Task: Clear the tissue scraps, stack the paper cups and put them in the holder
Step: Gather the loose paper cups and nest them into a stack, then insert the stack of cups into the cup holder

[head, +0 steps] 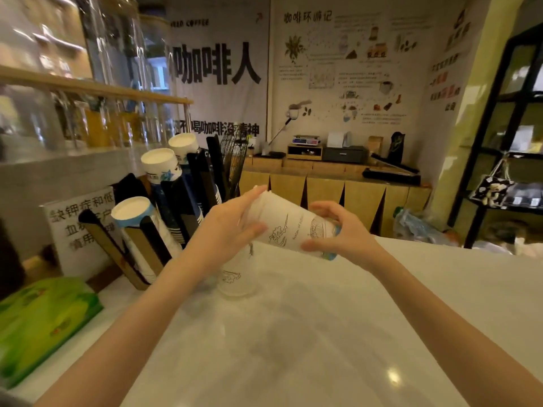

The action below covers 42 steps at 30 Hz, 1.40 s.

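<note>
Hands meet over the pale marble-look worktop, both closed around one white paper cup with fine line drawings, which is tilted nearly on its side in the air. The left hand wraps the cup's far end, fingers over the top and thumb beneath; the right hand pinches the nearer end, where a blue edge shows. Neither grip is released: each is grasping this same cup. The two-handed hold looks meant to steer the cup, probably to line it up with a second white printed paper cup that stands on the worktop directly below the left hand, so the pair can be nested (whether the standing cup is upright or inverted is hard to tell).

To the left, the black slanted cup holder already carries several leaning columns of white cups with blue trim, their ends pointing up toward the person, which would make sliding another stack in a simple push along the slant. A green tissue pack lies at the worktop's left edge. No tissue scraps are visible, so the stacking stage seems underway.
</note>
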### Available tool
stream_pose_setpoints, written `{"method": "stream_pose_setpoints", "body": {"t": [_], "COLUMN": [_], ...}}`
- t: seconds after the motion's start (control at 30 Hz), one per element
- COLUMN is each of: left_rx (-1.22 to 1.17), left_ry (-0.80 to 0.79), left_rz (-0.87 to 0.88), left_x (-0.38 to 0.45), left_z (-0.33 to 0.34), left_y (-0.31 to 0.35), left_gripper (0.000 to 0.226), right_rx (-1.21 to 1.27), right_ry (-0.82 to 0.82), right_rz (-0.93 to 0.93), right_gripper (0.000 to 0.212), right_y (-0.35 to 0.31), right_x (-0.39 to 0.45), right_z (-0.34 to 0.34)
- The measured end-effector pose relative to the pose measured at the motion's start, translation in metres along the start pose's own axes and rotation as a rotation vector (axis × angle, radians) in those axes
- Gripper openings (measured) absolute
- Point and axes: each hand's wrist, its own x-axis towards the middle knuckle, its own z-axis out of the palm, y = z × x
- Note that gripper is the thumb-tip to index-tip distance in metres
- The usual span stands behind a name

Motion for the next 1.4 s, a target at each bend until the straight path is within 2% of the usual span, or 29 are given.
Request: {"method": "stream_pose_setpoints", "body": {"t": [0.2, 0.4, 0.63, 0.87, 0.97, 1.2, 1.4], "left_rx": [0.034, -0.165, -0.279, -0.368, -0.351, 0.018, 0.02], "left_ry": [0.018, 0.074, 0.109, 0.065, 0.039, -0.144, -0.16], "left_rz": [-0.186, -0.365, -0.552, -0.713, -0.725, -0.663, -0.677], "left_x": [0.006, 0.016, 0.0, -0.025, -0.033, -0.031, -0.033], "left_z": [-0.003, 0.01, 0.034, 0.061, 0.07, 0.072, 0.075], "left_y": [-0.026, -0.047, -0.073, -0.092, -0.1, -0.115, -0.119], "left_gripper": [0.077, 0.073, 0.065, 0.087, 0.091, 0.076, 0.074], "right_rx": [0.01, 0.025, -0.052, -0.082, -0.128, -0.2, -0.167], "right_ry": [0.082, 0.162, 0.024, -0.064, -0.101, -0.163, -0.131], "right_rz": [-0.144, -0.284, -0.269, -0.218, -0.214, -0.207, -0.157], "right_gripper": [0.079, 0.092, 0.091, 0.095, 0.097, 0.098, 0.094], "right_y": [-0.037, -0.067, -0.055, -0.026, -0.015, 0.001, 0.013], "right_x": [0.048, 0.087, 0.113, 0.117, 0.117, 0.112, 0.104], "right_z": [-0.002, 0.017, 0.052, 0.08, 0.09, 0.107, 0.115]}}
